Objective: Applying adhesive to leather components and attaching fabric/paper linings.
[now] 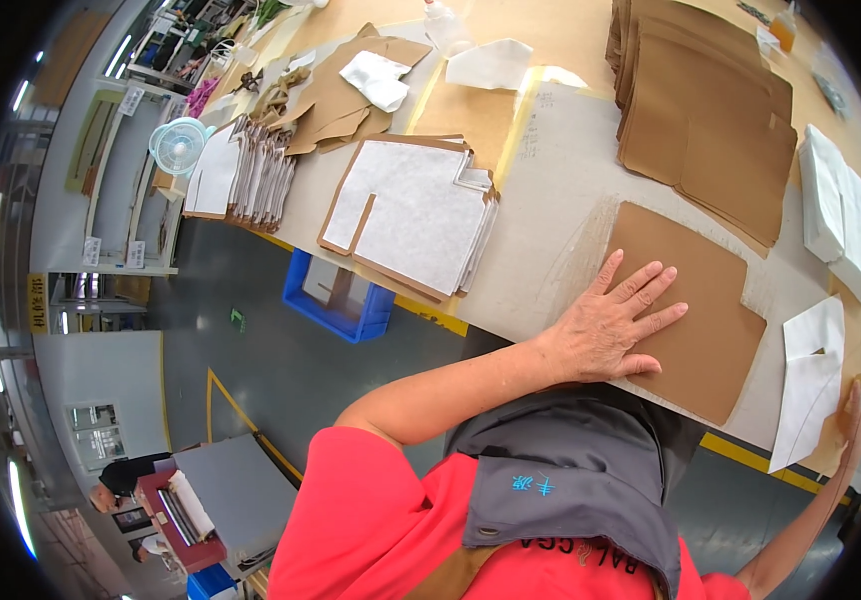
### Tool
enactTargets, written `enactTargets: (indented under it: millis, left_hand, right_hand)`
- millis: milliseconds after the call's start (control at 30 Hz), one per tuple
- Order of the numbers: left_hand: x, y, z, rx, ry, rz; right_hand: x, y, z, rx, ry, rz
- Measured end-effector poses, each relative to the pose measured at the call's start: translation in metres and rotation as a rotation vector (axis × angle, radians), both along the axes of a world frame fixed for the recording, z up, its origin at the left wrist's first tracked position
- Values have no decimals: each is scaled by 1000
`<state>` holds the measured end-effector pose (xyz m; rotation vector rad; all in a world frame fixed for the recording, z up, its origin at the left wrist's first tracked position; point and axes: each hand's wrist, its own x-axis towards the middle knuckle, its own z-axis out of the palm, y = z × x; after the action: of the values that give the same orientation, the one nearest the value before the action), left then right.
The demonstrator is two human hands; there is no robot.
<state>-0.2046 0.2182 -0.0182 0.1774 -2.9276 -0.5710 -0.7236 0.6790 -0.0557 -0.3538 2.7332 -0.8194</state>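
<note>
Left hand (pixel 606 325): lies palm down and spread wide, fingers apart, thumb turned toward the body, flat on the brown panel (pixel 719 345).
Brown panel: lies flat beneath the left hand, near the front edge of the grey tabletop (pixel 563 180); steps outward along the right side.
Right hand (pixel 854 408): shows small and unclear near the right rim, beyond the white cut piece (pixel 815 362); cannot tell whether empty or closed on something.
White cut piece: lies just right of the brown panel.
Brown stack (pixel 706 110): sits behind the brown panel, in slightly shifted layers.
White stack (pixel 831 205): sits right of the brown stack.
White-faced pile (pixel 411 190): lies left of the left hand, at the front edge, with brown showing around the white.
Fanned bundle (pixel 259 182): spreads white and brown layers farther left.
Blue crate (pixel 375 312): stands on the floor below the white-faced pile.
</note>
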Motion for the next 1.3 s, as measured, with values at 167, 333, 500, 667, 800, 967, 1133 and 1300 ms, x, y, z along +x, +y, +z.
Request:
enactTargets:
  millis: [167, 333, 500, 667, 800, 967, 1133, 1300]
  left_hand:
    - [3, 3, 6, 4, -31, -41]
    - [23, 10, 20, 35, -134, -123]
    - [-2, -7, 16, -35, -67, -15]
    - [-8, -32, 6, -120, -91, 184]
    - [13, -41, 5, -22, -75, 272]
    - [23, -43, 2, 181, 129, 242]
    - [22, -45, 6, 192, 171, 248]
    - [22, -46, 4, 201, 170, 253]
  right_hand:
    - [-26, 68, 48, -578, -355, -223]
    - [42, 32, 112, -1103, -303, -421]
    - [179, -86, 139, -1422, -481, 90]
    - [266, -201, 112, -1692, -656, 18]
    - [317, -289, 104, -1253, -376, 129]
    - [348, -350, 92, -1061, -163, 269]
    - [347, -366, 59, -975, -6, 527]
    - [339, -377, 33, -918, 207, 657]
